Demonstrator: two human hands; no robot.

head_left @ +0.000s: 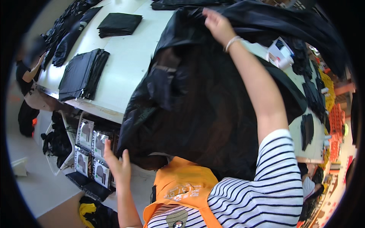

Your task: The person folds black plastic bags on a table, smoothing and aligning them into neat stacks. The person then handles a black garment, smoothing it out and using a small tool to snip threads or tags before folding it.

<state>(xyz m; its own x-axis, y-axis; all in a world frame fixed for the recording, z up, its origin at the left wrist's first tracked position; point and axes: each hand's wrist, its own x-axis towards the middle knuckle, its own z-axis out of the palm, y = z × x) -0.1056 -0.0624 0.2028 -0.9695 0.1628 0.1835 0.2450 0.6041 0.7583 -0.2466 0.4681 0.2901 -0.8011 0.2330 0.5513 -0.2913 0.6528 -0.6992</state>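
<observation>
A large black garment [205, 102] of thin, slightly shiny fabric spreads across the table's near side and hangs down to my orange apron [182, 178]. My right hand [219, 27] reaches to its far edge, fingers closed on the fabric there; the fingertips are somewhat blurred. Close to the garment's lower left corner is my left hand [118, 163], thumb and fingers apart, with nothing in it. Whether the left thumb touches the fabric, I cannot tell.
Folded black stacks [81, 74] lie on the white table [125, 68] at left. A white roll [283, 62] stands at right among more black garments. Below the table edge are several packaged items [93, 152] and a white-framed basket [62, 148]. Another person [28, 76] works at far left.
</observation>
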